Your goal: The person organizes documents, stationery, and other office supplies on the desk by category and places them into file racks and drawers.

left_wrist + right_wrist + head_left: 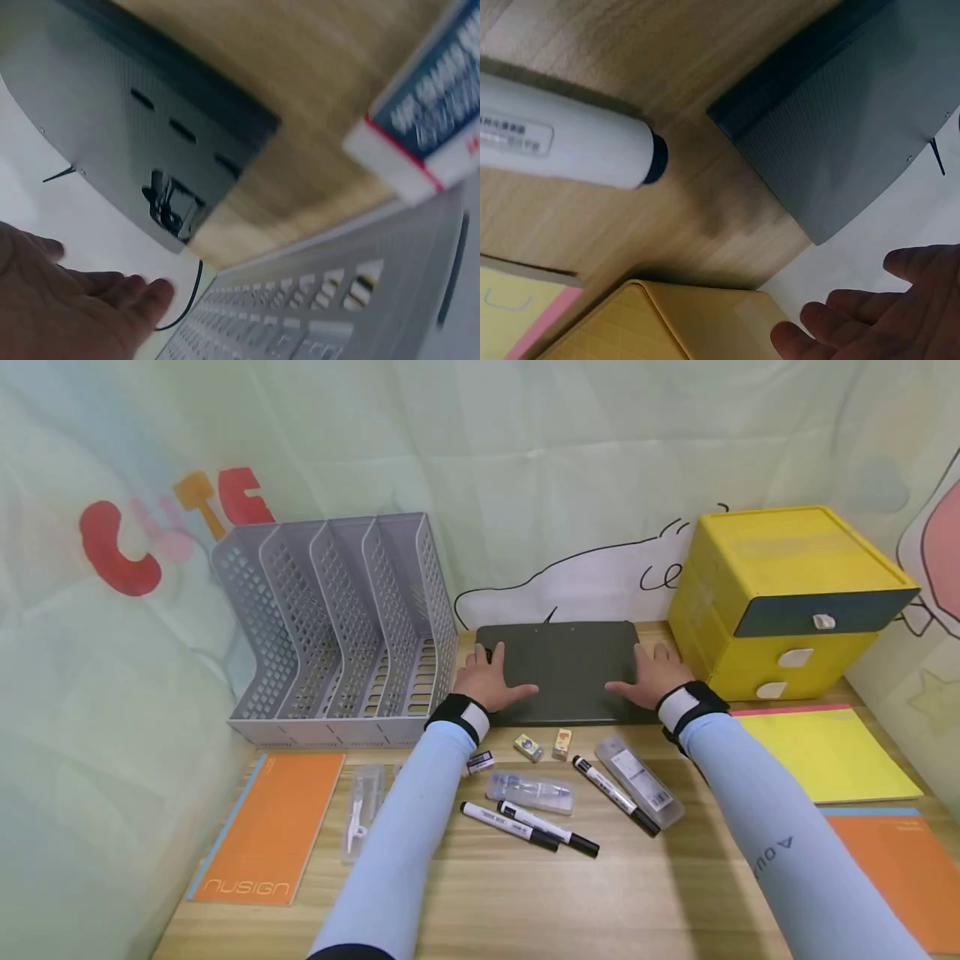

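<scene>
A flat dark grey file folder (558, 672) lies at the back of the table. My left hand (487, 683) is at its left end, fingers and thumb spread; in the left wrist view the left hand (75, 300) holds nothing, and a black clip (174, 206) shows on the folder. Over the folder's right end is my right hand (652, 679), thumb pointing inward. The right wrist view shows the right hand (900, 315) with loosely bent fingers and nothing in them, apart from the folder's corner (802, 217). Contact with the folder cannot be told from the head view.
A grey slotted file rack (330, 731) stands left, a yellow drawer unit (810, 556) right. In front lie several erasers (528, 747), markers (510, 825) and clear plastic cases (652, 785). Orange notebooks (266, 827) and a yellow notebook (832, 752) lie at the sides.
</scene>
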### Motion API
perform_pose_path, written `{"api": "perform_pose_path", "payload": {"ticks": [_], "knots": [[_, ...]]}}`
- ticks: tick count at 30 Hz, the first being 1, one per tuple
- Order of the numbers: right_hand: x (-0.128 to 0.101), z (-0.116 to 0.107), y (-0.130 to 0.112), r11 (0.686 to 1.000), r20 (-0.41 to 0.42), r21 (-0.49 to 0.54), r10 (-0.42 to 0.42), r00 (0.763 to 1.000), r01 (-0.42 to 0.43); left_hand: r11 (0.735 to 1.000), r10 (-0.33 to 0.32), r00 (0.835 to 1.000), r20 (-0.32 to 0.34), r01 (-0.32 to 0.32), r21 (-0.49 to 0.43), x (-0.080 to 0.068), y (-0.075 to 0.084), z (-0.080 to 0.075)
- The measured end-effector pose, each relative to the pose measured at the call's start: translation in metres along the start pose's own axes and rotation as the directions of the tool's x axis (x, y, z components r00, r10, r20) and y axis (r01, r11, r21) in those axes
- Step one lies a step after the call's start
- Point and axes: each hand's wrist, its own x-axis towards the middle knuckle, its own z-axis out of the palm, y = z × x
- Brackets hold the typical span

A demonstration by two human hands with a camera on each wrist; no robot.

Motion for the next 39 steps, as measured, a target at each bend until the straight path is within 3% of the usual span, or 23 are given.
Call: {"api": "perform_pose_path", "payload": {"ticks": [4, 11, 17, 22, 25, 28, 32, 35, 39], "knots": [[-0.004, 0.003, 0.001, 0.999, 0.036, 0.014, 0.041, 0.999, -0.041, 0.995, -0.082, 0.996, 0.025, 0.083, -0.054, -0.003, 0.001, 0.009], [-0.009, 0.005, -0.002, 0.996, 0.11, 0.028, 0.08, 0.991, -0.084, 0.983, -0.176, 0.982, 0.074, 0.179, -0.041, -0.007, -0.002, 0.019], [-0.007, 0.009, -0.006, 0.997, 0.141, 0.017, 0.07, 0.988, -0.073, 0.978, -0.176, 0.974, 0.14, 0.19, -0.09, -0.005, -0.006, 0.019], [-0.006, 0.01, -0.006, 0.996, 0.135, 0.038, 0.069, 0.988, -0.075, 0.965, -0.142, 0.976, 0.167, 0.174, -0.196, -0.006, -0.009, 0.01], [-0.008, 0.01, -0.009, 0.994, 0.15, 0.061, 0.077, 0.986, -0.086, 0.932, -0.119, 0.972, 0.204, 0.181, -0.315, -0.009, -0.012, 0.002], [-0.009, 0.01, -0.01, 0.992, 0.168, 0.077, 0.086, 0.982, -0.1, 0.873, -0.092, 0.967, 0.237, 0.193, -0.448, -0.011, -0.017, -0.006], [-0.009, 0.01, -0.01, 0.991, 0.168, 0.082, 0.088, 0.982, -0.103, 0.811, -0.059, 0.971, 0.23, 0.181, -0.556, -0.009, -0.023, -0.015], [-0.007, 0.012, -0.006, 0.993, 0.153, 0.069, 0.081, 0.985, -0.092, 0.771, -0.09, 0.969, 0.231, 0.215, -0.599, -0.007, -0.028, -0.019], [-0.006, 0.013, -0.004, 0.994, 0.148, 0.062, 0.076, 0.986, -0.086, 0.742, -0.172, 0.952, 0.253, 0.294, -0.602, 0.0, -0.035, -0.018]]}}
